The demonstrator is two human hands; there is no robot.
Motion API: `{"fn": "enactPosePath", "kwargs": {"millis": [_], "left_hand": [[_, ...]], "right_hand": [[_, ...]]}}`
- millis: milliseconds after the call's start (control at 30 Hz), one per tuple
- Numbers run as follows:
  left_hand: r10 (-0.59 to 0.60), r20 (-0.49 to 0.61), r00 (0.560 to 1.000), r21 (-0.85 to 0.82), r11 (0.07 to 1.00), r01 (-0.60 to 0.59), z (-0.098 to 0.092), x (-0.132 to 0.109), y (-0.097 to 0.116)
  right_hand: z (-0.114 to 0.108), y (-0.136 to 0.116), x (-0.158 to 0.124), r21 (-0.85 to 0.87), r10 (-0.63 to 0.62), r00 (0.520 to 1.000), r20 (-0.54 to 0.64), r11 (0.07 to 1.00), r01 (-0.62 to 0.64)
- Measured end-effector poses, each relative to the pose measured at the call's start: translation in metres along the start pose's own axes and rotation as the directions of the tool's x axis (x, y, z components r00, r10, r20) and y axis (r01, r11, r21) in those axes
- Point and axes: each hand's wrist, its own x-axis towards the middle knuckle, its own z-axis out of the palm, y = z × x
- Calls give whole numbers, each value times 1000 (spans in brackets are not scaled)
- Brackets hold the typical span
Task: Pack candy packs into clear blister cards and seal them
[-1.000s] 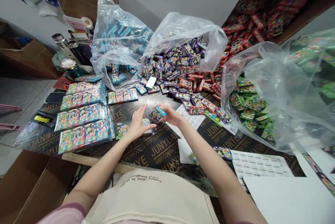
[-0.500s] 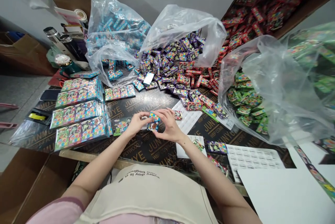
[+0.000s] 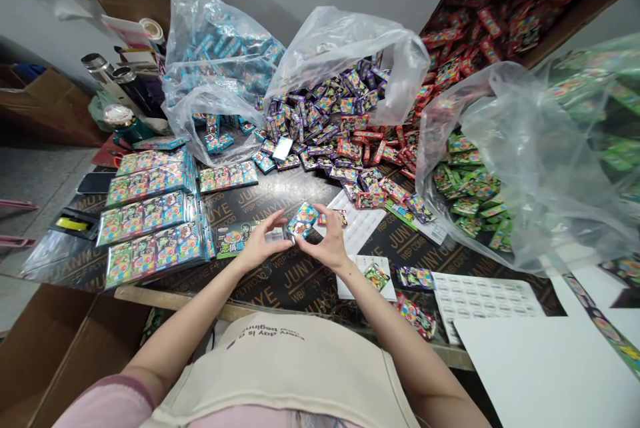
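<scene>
A small blue printed box (image 3: 303, 220) is held just above the dark table, its colourful face turned up. My right hand (image 3: 330, 245) grips it by the right side between thumb and fingers. My left hand (image 3: 263, 243) is curved round the left side, its thumb at the lower left corner. Just behind my right fingers lies a small red box (image 3: 337, 217). Beside my left hand a printed green and black card (image 3: 234, 240) lies flat on the table. A green packet (image 3: 376, 277) rests on a white sheet to the right of my right wrist.
Stacks of wrapped four-packs (image 3: 150, 255) stand at the left. Behind are plastic bags of blue boxes (image 3: 220, 48) and purple boxes (image 3: 320, 105), with loose red boxes (image 3: 370, 145). A bag of green boxes (image 3: 470, 181) and sticker sheets (image 3: 485, 298) are at the right.
The blue box has turned and tilted, so its wide face now shows. My fingers have spread farther apart around it, and my left hand has shifted slightly.
</scene>
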Motion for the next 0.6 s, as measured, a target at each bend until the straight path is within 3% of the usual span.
{"fn": "enactPosePath", "kwargs": {"millis": [67,167,333,500,600], "left_hand": [[-88,-57,995,-174,982,77,11,0,2],[-208,-111,972,-346,925,159,21,1,3],[-261,-263,929,-415,900,135,5,8,7],[-276,-172,946,-385,903,193,3,5,8],[-242,-111,964,-253,945,208,7,3,4]], "right_hand": [[4,-5,2,5,64,997,-45,998,-64],[8,-12,1,-48,61,998,25,997,-60],[-5,-19,-10,-74,19,990,141,997,-9],[-18,-25,-13,-7,-129,943,306,990,138],[-13,-23,-12,27,-179,914,364,983,181]]}}
